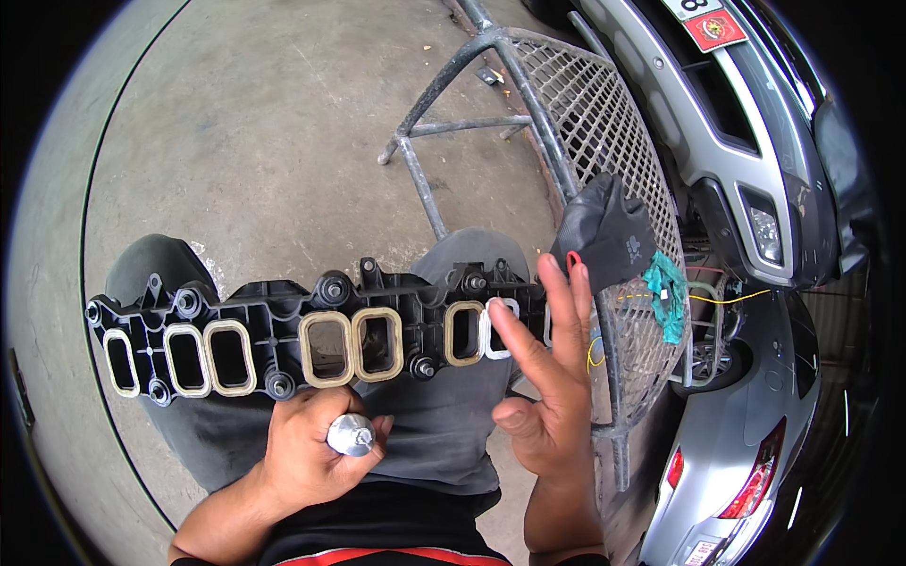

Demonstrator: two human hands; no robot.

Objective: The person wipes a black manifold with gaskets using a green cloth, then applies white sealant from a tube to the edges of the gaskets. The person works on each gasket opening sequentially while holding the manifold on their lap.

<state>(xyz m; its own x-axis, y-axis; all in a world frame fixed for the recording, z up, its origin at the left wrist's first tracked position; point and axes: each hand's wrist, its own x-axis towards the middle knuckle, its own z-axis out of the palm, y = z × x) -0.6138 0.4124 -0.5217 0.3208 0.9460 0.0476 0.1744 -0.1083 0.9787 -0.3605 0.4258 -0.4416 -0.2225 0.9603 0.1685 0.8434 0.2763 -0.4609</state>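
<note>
A long black engine intake manifold [274, 340] lies across my thighs, its row of oval ports facing up. Tan seals ring most of the ports; one port toward the right carries a white-coated seal [485, 330]. My left hand [307, 443] is wrapped round a silver squeeze tube [351, 436] below the manifold's near edge, nozzle end up. Over the manifold's right part is my right hand [547, 406], fingers apart and holding nothing. Its index fingertip is at the white-coated seal and looks whitish. The manifold's right end is partly hidden behind this hand.
A metal frame with a mesh panel [585, 99] stands close on the right. On it lie a black work glove [604, 231] and a teal cloth [666, 297]. A yellow cord [727, 300] runs near it. Two silver cars, one with its front bumper [679, 104] showing, stand beyond.
</note>
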